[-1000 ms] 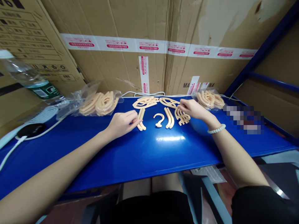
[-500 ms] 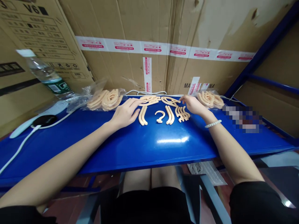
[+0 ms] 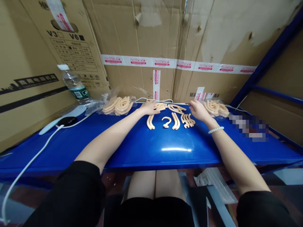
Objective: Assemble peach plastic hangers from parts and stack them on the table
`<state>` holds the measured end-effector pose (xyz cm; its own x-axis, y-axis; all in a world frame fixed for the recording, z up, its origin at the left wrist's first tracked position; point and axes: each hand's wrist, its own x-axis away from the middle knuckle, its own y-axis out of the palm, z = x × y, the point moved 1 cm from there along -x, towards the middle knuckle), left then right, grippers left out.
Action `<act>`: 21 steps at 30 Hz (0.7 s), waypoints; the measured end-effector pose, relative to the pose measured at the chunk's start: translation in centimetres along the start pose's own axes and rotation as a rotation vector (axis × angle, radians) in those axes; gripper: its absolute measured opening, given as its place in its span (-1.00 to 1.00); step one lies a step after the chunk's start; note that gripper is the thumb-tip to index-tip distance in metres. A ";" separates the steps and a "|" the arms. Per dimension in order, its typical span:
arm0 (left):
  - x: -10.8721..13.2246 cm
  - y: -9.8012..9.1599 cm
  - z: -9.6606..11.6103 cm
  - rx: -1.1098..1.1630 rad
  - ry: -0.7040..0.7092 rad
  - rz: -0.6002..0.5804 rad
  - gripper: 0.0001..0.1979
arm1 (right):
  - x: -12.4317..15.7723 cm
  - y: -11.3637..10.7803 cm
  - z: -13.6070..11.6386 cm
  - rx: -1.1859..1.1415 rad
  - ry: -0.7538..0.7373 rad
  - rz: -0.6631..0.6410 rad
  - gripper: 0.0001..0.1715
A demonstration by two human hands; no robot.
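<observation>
Hands: left point(image 3: 148, 108), right point(image 3: 198, 110) open, touching flat plastic pieces point(image 3: 170, 107); axis left-right.

Near half of the glossy blue surface point(image 3: 146, 148) lies open from edge to edge, with free passage between both forearms. Far edge is crowded: row of small peach curved plastic pieces point(image 3: 170, 121) at centre, clear bag of peach pieces point(image 3: 119, 105) to the left, another clear bag of peach pieces point(image 3: 216, 107) to the right. Tall brown cardboard boxes point(image 3: 151, 47) wall off the back. Clear plastic water bottle point(image 3: 74, 85), black oval puck point(image 3: 67, 121) and white cable point(image 3: 28, 164) clutter the left. Blue metal frame post point(image 3: 267, 56) bounds the right.
</observation>
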<state>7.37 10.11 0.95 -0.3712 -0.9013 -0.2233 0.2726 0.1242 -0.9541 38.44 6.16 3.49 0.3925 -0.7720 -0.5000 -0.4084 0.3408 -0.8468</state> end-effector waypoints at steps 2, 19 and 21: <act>-1.1 0.3 0.2 0.003 -0.025 -0.019 -0.46 | 0.1 -0.1 0.2 -0.027 0.025 0.020 -0.66; 7.7 -2.1 8.1 0.423 0.386 0.414 -0.54 | 1.4 1.1 -9.9 -0.942 0.211 -0.337 -0.45; 8.9 -2.0 7.8 0.496 0.345 0.365 -0.60 | 1.7 0.9 -10.6 -0.970 0.223 -0.398 -0.41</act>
<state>10.46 -1.39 2.45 -0.4164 -0.6452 -0.6406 0.7756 0.1156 -0.6206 30.04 -0.56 3.82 0.5223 -0.8478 -0.0921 -0.8033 -0.4529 -0.3868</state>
